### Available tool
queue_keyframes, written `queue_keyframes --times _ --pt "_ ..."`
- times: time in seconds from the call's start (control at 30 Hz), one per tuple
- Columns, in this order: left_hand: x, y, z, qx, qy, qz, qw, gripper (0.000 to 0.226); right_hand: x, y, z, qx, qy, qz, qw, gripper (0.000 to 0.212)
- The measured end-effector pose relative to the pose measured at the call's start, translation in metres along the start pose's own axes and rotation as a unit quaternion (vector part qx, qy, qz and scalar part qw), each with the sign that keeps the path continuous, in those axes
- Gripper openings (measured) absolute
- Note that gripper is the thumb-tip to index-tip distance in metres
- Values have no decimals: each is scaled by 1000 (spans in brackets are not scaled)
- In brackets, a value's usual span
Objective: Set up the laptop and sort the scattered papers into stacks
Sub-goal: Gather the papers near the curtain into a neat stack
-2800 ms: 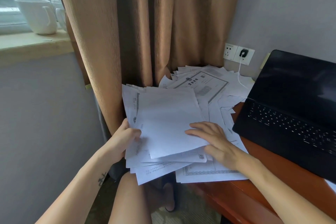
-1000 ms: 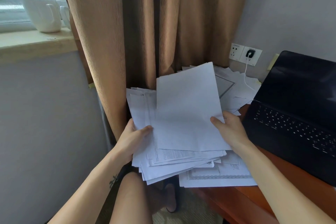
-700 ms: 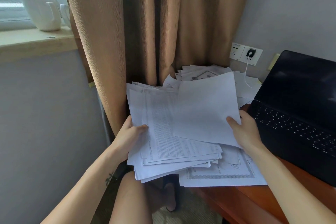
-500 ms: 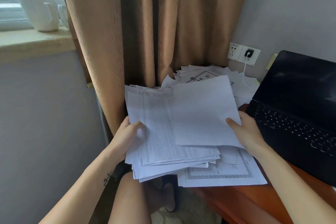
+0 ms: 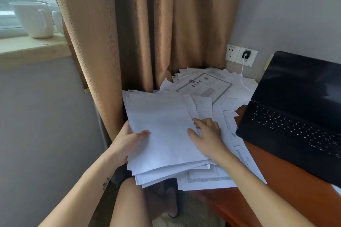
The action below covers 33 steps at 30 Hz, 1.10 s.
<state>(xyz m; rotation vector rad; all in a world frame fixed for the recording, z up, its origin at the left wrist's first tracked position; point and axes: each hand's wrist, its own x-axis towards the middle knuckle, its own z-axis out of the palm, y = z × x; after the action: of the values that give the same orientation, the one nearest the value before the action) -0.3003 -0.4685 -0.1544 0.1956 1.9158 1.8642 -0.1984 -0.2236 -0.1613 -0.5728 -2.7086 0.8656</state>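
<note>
The gathered stack (image 5: 162, 131) sits at the desk's near left corner, and its left part hangs out past the edge over the person's knee. The left hand (image 5: 125, 142) grips its left edge with the thumb on top, likely to hold the sheets squared. The right hand (image 5: 206, 134) lies spread and nearly flat at the stack's right edge. Its thumb rests on the top sheet and it grasps nothing. Loose sheets (image 5: 206, 86) fan out behind, far into the corner against the curtain (image 5: 144, 33), and a white cable (image 5: 243, 77) crosses them. The open laptop (image 5: 295, 121), its screen dark, fills the right of the desk (image 5: 273, 186). That leaves only a narrow strip of bare wood near the front for new stacks.
</note>
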Motion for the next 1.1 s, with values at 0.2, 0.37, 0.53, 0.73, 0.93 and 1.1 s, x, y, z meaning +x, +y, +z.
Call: queue_keyframes --times 0.2,0.37,0.53,0.73,0.93,1.1 --pt "2 -3 -1 -2 44 67 997 45 3 19 -13 53 46 44 997 38" --pt "-2 3 -10 -28 52 116 992 43 9 13 -19 69 9 65 995 44" --pt "-7 12 -13 -50 35 162 985 59 20 -10 -41 326 -14 83 942 45" --pt "-9 39 3 -48 16 232 971 67 36 -31 -63 427 -30 41 903 50" --pt "13 75 32 -11 44 324 945 50 38 -46 -107 440 49 -31 896 50" --pt "35 93 60 16 90 367 926 55 35 -54 -139 428 150 -73 888 50"
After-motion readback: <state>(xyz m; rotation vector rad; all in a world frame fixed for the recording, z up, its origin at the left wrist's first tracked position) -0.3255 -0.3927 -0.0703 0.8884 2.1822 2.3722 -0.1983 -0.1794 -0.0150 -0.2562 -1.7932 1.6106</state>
